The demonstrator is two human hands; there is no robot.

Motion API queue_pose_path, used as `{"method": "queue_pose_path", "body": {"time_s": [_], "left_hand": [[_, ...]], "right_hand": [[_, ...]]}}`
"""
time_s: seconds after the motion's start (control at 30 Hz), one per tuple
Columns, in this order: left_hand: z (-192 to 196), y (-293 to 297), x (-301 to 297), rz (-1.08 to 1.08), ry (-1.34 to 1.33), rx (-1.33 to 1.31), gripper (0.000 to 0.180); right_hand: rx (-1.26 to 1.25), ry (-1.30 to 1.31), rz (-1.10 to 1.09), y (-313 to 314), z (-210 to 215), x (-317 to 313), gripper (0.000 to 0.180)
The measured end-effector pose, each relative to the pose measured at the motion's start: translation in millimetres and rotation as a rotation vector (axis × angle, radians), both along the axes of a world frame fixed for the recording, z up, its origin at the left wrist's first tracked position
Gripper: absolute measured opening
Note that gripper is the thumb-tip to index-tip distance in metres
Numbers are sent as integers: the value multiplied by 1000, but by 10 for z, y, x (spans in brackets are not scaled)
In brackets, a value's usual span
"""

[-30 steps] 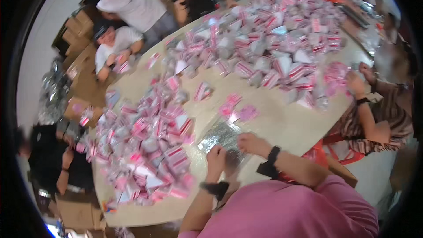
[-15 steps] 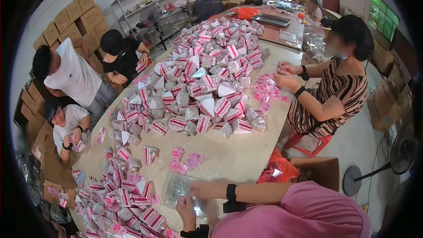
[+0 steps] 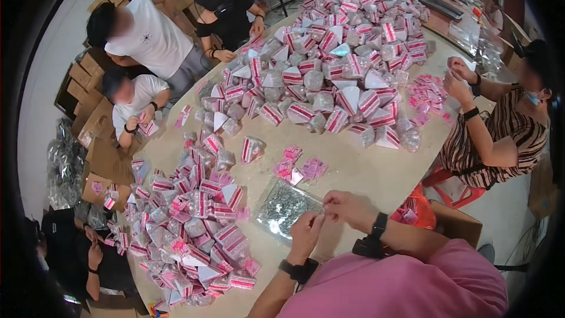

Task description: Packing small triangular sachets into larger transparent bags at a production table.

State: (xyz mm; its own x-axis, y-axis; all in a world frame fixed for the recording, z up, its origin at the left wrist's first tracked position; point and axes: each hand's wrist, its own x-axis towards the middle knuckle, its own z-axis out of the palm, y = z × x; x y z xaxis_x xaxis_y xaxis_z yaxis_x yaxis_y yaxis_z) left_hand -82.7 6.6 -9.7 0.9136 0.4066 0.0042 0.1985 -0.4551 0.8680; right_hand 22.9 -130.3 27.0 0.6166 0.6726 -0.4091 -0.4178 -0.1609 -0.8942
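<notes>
The left hand (image 3: 306,237) and right hand (image 3: 349,209) are curled close together; whether they pinch anything, I cannot tell. The clear plastic (image 3: 287,205) lies flat on the worktop (image 3: 368,168) just beside, and a brush against its edge could slide it askew

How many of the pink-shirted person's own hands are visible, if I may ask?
2: the left hand is at the near right side of the shiny clear plastic; the right hand is close beside it, farther right.
</notes>
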Motion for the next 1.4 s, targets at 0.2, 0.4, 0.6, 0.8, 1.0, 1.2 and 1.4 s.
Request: {"method": "queue_pose_path", "body": {"time_s": [0.2,0.4,0.6,0.8,1.0,1.2,1.4], "left_hand": [[-93,383,630,-106,-38,397,14],[-363,728,1327,-205,18,895,19],[-779,927,1506,-208,104,1068,21],[-537,897,1596,-108,-36,874,5],[-11,760,1490,-53,103,433,11],[225,684,1361,-22,130,-94,16],[476,509,1058,33,2,-786,12]], "right_hand": [[41,19,-171,-447,-460,293,11],[58,157,-326,-757,-667,328,7],[13,174,-437,-1095,-732,285,5],[56,214,-455,-1105,-794,385,4],[41,88,-280,-791,-621,506,3],[48,28,-230,-584,-304,490,5],[127,-156,-167,-309,29,482,10]]}}
